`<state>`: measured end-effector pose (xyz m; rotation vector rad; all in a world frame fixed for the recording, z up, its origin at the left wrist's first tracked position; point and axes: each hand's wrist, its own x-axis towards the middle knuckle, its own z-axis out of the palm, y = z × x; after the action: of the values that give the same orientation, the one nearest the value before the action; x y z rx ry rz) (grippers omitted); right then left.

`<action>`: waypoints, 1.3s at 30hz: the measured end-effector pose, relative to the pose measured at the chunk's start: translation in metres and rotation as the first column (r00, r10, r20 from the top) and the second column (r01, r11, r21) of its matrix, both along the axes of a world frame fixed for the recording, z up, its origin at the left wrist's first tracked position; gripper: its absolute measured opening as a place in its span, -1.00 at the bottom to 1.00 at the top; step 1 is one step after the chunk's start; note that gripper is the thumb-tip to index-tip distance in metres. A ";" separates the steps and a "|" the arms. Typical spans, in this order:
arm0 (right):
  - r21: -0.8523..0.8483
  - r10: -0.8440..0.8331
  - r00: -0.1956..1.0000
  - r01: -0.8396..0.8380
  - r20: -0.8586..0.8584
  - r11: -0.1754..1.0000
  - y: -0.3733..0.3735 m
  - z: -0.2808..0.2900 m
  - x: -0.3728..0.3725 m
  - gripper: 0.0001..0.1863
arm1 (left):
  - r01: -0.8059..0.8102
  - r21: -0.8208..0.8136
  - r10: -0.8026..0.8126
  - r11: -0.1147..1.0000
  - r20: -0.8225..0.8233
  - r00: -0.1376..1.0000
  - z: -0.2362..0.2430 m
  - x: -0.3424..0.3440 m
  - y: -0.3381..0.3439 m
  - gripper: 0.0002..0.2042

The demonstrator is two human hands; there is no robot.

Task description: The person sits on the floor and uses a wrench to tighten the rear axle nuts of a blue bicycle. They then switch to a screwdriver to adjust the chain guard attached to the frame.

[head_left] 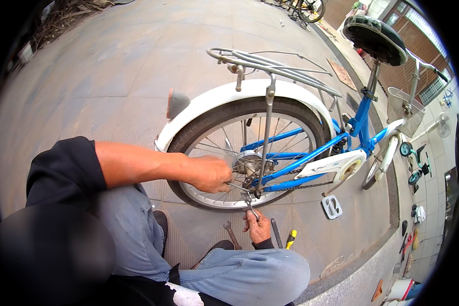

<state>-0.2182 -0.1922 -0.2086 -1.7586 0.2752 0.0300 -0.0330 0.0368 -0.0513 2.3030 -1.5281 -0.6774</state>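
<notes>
A blue bicycle (296, 171) with a white rear mudguard (229, 91) stands before me, its rear wheel (209, 200) closest. My left hand (212, 174) reaches over the wheel's spokes, fingers closed beside the hub (250, 167). A thin metal piece runs from those fingers toward the axle; whether they grip it is unclear. Below the axle, my right hand (257, 228) is closed around the lower end of a wrench (250, 204). The wrench's upper end meets the axle end, at the foot of the rack's stay.
On the floor near my feet lie another wrench (231, 234), a dark bar-shaped tool (276, 233) and a yellow-black screwdriver (291, 238). A grey pedal (331, 207) hangs below the crank. A stone ledge (352, 270) runs along the right, with scattered tools beyond it.
</notes>
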 end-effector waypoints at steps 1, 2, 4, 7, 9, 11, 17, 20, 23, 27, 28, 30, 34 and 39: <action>0.052 0.011 1.000 -0.011 -0.015 0.999 0.002 -0.002 0.000 -0.73 | -0.013 0.014 0.013 1.000 -0.003 1.000 0.001 -0.001 0.001 -0.71; 0.034 0.004 1.000 -0.004 -0.005 0.999 0.000 0.000 -0.001 -0.73 | -0.009 0.015 0.009 1.000 -0.001 1.000 0.000 0.000 0.000 -0.71; 0.002 -0.004 1.000 0.004 0.011 1.000 -0.001 0.006 0.000 -0.73 | -0.007 0.020 0.007 1.000 -0.004 1.000 -0.004 0.001 -0.001 -0.70; -0.142 0.048 0.999 -0.049 -0.014 0.989 0.005 0.035 0.007 -0.73 | -0.022 0.091 0.022 0.996 -0.003 1.000 0.000 0.001 0.006 -0.70; -0.371 0.110 0.991 -0.131 -0.077 0.919 -0.017 0.062 0.004 -0.70 | 0.003 0.038 -0.002 0.999 -0.014 1.000 0.001 0.001 0.000 -0.70; -0.483 0.166 0.981 -0.194 -0.100 0.854 -0.023 0.074 0.010 -0.66 | 0.000 0.050 0.001 0.999 -0.018 1.000 0.000 0.002 0.001 -0.70; -0.736 0.279 0.932 -0.356 -0.232 0.576 -0.016 0.136 0.034 -0.70 | -0.006 0.050 0.007 0.999 -0.014 1.000 -0.002 0.002 0.001 -0.69; -0.767 0.347 0.911 -0.384 -0.224 0.514 -0.018 0.146 0.042 -0.70 | -0.013 0.058 0.013 0.998 -0.007 1.000 0.002 0.001 0.000 -0.69; -0.624 0.316 0.935 -0.345 -0.162 0.701 -0.018 0.129 0.040 -0.72 | -0.069 0.058 0.072 0.996 -0.046 0.996 0.001 0.002 0.006 -0.69; -0.483 0.118 0.989 -0.147 -0.091 0.863 -0.032 0.084 0.006 -0.72 | 0.031 -0.020 -0.031 0.999 -0.014 0.999 -0.002 0.002 -0.008 -0.71; -0.415 0.085 0.994 -0.104 -0.064 0.904 -0.024 0.061 0.007 -0.71 | 0.006 0.015 -0.006 1.000 -0.017 1.000 -0.001 0.002 -0.004 -0.72; -0.177 0.011 1.000 -0.008 0.013 0.984 -0.007 0.025 0.012 -0.73 | -0.023 0.072 0.023 0.997 0.006 1.000 0.003 0.000 0.003 -0.72; -0.135 -0.016 0.997 0.027 0.077 0.990 0.003 0.011 0.015 -0.69 | -0.017 0.068 0.017 0.998 0.006 1.000 0.005 -0.001 -0.001 -0.72; -0.340 0.022 0.997 0.002 0.069 0.940 -0.009 0.021 0.012 -0.76 | -0.030 0.080 0.030 0.996 0.005 1.000 0.005 -0.001 -0.001 -0.71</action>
<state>-0.2064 -0.2008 -0.1880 -2.1012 0.2283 -0.0780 -0.0342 0.0356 -0.0463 2.3819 -1.4911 -0.7395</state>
